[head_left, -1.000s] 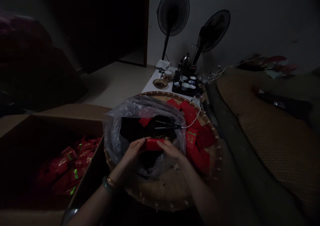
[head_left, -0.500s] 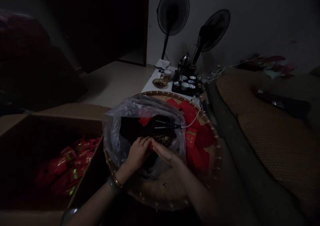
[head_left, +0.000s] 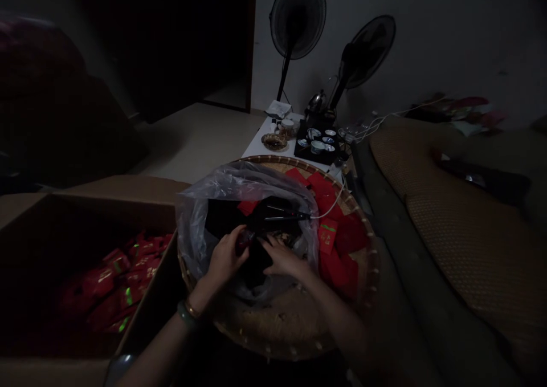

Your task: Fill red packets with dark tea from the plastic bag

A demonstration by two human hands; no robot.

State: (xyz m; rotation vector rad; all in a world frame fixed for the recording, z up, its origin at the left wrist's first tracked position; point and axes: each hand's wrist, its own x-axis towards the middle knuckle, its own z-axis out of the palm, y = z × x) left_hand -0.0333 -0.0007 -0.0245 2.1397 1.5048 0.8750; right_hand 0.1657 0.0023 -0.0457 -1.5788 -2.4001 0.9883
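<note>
My left hand (head_left: 225, 256), with bangles on its wrist, is closed round a small dark-red packet (head_left: 245, 239) over the opening of a clear plastic bag (head_left: 192, 227). My right hand (head_left: 280, 256) reaches into the bag with fingers apart, at some brownish dried pieces (head_left: 280, 236) too dim to name. Dark contents fill much of the bag. Across it lies a black hair straightener (head_left: 288, 214) with its jaws apart and a white cord. A red packet (head_left: 247, 207) rests near the bag's far side. The bag sits in a round woven bamboo tray (head_left: 294, 324).
Red packets (head_left: 327, 236) cover the tray's right side. A cardboard box (head_left: 123, 188) with several filled red packets (head_left: 128, 273) stands at left. Beyond are a table with a tea tray (head_left: 305, 153), two fans (head_left: 298, 17), and a woven-mat seat (head_left: 436, 187) at right.
My hands have moved apart. The left has drawn slightly left with the red packet, while the right has spread its fingers over the brownish pieces.
</note>
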